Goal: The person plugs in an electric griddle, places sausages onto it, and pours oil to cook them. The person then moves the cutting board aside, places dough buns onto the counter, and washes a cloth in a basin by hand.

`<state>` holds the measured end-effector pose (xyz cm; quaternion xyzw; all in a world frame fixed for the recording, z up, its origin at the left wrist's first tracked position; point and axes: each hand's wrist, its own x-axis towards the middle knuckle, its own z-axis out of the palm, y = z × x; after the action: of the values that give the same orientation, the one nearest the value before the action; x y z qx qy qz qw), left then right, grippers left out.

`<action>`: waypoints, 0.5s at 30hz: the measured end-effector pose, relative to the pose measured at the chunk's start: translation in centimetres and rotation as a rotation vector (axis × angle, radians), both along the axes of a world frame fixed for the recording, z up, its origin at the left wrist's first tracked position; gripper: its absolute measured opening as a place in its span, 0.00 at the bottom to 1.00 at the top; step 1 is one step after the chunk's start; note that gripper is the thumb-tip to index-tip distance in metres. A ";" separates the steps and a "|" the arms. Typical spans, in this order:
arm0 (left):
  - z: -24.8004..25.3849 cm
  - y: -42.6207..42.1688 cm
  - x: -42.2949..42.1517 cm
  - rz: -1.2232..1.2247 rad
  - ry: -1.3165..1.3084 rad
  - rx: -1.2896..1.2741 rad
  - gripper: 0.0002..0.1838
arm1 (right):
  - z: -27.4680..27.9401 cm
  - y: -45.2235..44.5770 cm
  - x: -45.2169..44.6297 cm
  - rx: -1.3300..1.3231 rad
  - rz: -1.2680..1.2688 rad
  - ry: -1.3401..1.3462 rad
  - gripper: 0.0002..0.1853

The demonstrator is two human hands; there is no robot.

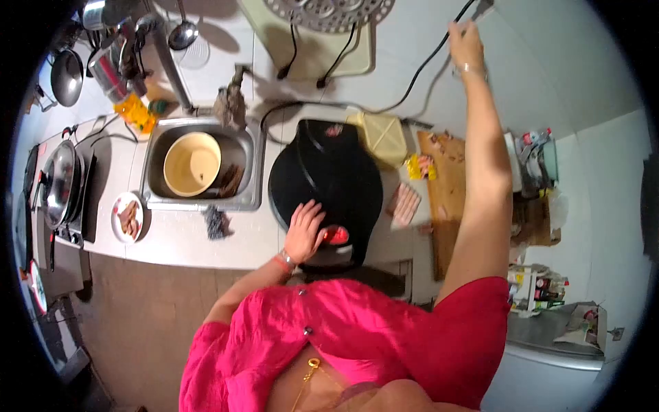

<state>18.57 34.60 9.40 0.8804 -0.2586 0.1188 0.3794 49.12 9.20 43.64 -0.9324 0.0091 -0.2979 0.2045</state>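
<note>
A black lidded electric appliance (pixel 329 168) with a glowing red light near its front edge stands on the counter. On its lid, left of the light, rests my left hand (pixel 304 230), fingers slightly apart and holding nothing. My right arm reaches far up to the wall, where my right hand (pixel 467 44) has its fingers bent round the black power cord (pixel 439 51), close to a plug at the wall. The cord runs down the wall and along the back of the counter, left of the appliance. The lid is down, so its inside is hidden.
A metal sink (pixel 255 165) holds a cream bowl (pixel 180 161). Left of it are a plate with food (pixel 127 218) and a lidded pan (pixel 60 182). Right of the appliance lie packaged sausages (pixel 405 204), a yellow container (pixel 384 137) and a wooden board (pixel 443 178).
</note>
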 end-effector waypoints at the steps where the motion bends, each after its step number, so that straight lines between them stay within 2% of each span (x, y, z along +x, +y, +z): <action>1: 0.1 0.1 -0.1 -0.005 -0.009 0.002 0.22 | -4.5 -2.1 -1.3 -0.031 0.121 -0.051 0.22; 2: 0.2 0.1 -0.1 -0.018 -0.002 -0.011 0.21 | -9.2 -3.2 -4.6 -0.054 0.151 0.058 0.18; 3: -0.2 0.2 -0.1 -0.031 -0.007 -0.047 0.20 | -10.9 -1.1 -10.7 0.080 0.036 0.398 0.18; 4: 0.1 0.4 -0.3 -0.048 -0.023 -0.049 0.19 | -16.1 -2.4 -14.9 -0.035 0.113 0.361 0.19; 5: 0.8 0.8 -0.4 -0.071 -0.049 -0.050 0.19 | -22.1 -3.9 -18.9 0.109 0.161 0.360 0.18; 6: 1.8 0.9 -0.9 -0.075 -0.120 -0.055 0.13 | -29.0 -6.2 -23.0 0.147 -0.013 0.510 0.15; 7: 1.8 0.9 -1.4 -0.174 -0.109 -0.063 0.12 | -33.6 -7.0 -27.3 0.246 -0.123 0.606 0.16; 9: 0.9 1.2 -3.1 -0.381 -0.079 -0.085 0.10 | -39.9 -6.5 -35.4 0.493 -0.289 0.707 0.18; 11: -0.9 0.4 -4.7 -0.591 -0.110 -0.127 0.10 | -43.5 -4.5 -41.2 0.725 -0.389 0.729 0.21; 12: -0.8 0.3 -5.3 -0.660 -0.114 -0.043 0.15 | -44.3 -3.1 -43.2 0.795 -0.398 0.724 0.22; 15: -2.5 -1.0 -6.4 -0.761 -0.057 0.203 0.24 | -38.6 1.6 -45.0 0.836 -0.297 0.773 0.22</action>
<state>12.14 33.62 6.94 0.7511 -0.5872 -0.0323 0.3000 4.13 10.78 5.08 -0.8023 0.3304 0.0670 0.4926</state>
